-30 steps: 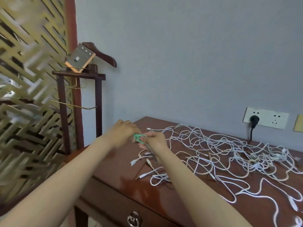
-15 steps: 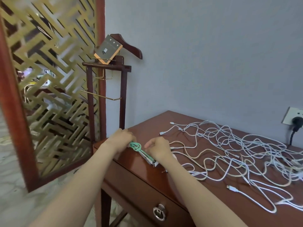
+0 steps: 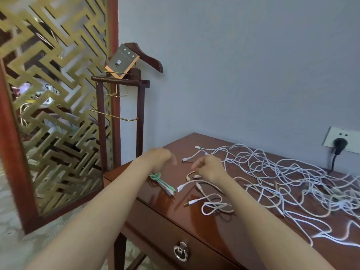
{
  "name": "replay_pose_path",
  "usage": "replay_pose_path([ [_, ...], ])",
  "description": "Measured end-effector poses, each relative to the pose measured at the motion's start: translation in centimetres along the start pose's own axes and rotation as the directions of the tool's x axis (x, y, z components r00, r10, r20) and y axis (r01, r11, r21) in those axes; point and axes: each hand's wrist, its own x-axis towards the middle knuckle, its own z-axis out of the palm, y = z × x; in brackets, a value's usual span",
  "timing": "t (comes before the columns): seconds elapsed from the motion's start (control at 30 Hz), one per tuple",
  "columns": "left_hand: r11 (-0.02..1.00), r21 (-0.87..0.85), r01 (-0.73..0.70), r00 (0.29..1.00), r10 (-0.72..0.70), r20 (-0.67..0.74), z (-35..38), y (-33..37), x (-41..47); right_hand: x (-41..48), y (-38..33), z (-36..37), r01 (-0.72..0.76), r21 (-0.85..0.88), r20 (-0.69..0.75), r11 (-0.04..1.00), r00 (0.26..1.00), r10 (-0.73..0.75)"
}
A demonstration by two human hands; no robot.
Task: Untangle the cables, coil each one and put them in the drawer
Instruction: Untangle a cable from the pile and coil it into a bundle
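1. Counting what shows: two bare hands, one green cable (image 3: 160, 181), one drawer (image 3: 153, 228) with one ring pull (image 3: 181, 254), one wall socket plate (image 3: 350, 136) with one black plug (image 3: 340, 146), and one wooden valet stand (image 3: 139, 114).
2. The white cables (image 3: 288, 172) lie in one loose tangle across the right side of the desk (image 3: 187, 142). How many there are cannot be told, though several separate connector ends stick out near the hands.
3. The green cable is one small coiled bundle lying on the desk top near its left front corner, above the closed drawer.
4. The left hand (image 3: 158, 159) hovers just over the green bundle's looped end, fingers loosely bent and gripping nothing.
5. The right hand (image 3: 210, 167) hangs beside it over a short beige cable (image 3: 190, 175), fingers relaxed. Whether a fingertip touches that cable cannot be told.
6. Half a second ago both hands pinched the green bundle between them, just above the desk.
7. Now it is set down and both hands have let go, a little farther apart than before.
8. The drawer remains closed.
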Motion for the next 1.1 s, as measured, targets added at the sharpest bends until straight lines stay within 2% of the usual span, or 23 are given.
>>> replay_pose_path([
  [0.07, 0.992, -0.123, -0.036, 0.999, 0.038, 0.018, -0.7, 1.8, 0.5, -0.5, 0.8, -1.5, -0.019, -0.031, 0.020, 0.999, 1.000, 0.020],
  [0.2, 0.965, -0.235, -0.117, 0.989, 0.134, 0.057, -1.3, 5.8, 1.4, -1.8, 2.8, -3.7, -0.092, -0.124, 0.152, 0.988, 0.982, 0.111],
  [0.33, 0.952, -0.288, -0.106, 0.940, 0.190, 0.282, -0.7, 9.1, 2.1, -3.3, 4.4, -4.4, -0.133, -0.179, 0.254, 0.975, 0.951, 0.176],
  [0.4, 0.964, -0.256, -0.073, 0.905, 0.172, 0.389, 0.1, 10.1, 2.3, -4.0, 4.9, -4.5, -0.153, -0.152, 0.249, 0.977, 0.950, 0.187],
  [0.47, 0.975, -0.217, -0.042, 0.892, 0.134, 0.431, 0.9, 10.7, 2.4, -4.6, 5.3, -4.6, -0.173, -0.092, 0.217, 0.981, 0.957, 0.190],
  [0.67, 0.989, -0.145, -0.018, 0.920, 0.073, 0.385, 2.5, 11.4, 2.4, -5.7, 6.4, -4.6, -0.154, -0.012, 0.228, 0.988, 0.962, 0.153],
  [0.8, 0.955, -0.293, -0.042, 0.941, 0.136, 0.309, 1.3, 12.3, 2.5, -5.7, 7.2, -4.6, -0.130, 0.014, 0.222, 0.991, 0.967, 0.123],
  [0.83, 0.928, -0.369, -0.046, 0.951, 0.154, 0.268, 0.8, 12.6, 2.4, -5.6, 7.3, -4.8, -0.127, 0.058, 0.201, 0.990, 0.973, 0.113],
  [0.9, 0.845, -0.532, -0.060, 0.971, 0.173, 0.165, -0.5, 13.3, 2.5, -5.5, 7.3, -5.5, -0.146, 0.259, 0.130, 0.955, 0.985, 0.115],
  [1.0, 0.698, -0.712, -0.077, 0.989, 0.144, 0.034, -2.2, 14.6, 3.0, -5.5, 7.2, -7.9, -0.142, 0.550, 0.045, 0.823, 0.989, 0.140],
  [1.1, 0.514, -0.854, -0.079, 0.996, 0.071, -0.050, -3.2, 16.3, 3.8, -6.4, 7.3, -11.1, -0.104, 0.614, -0.018, 0.783, 0.989, 0.146],
])
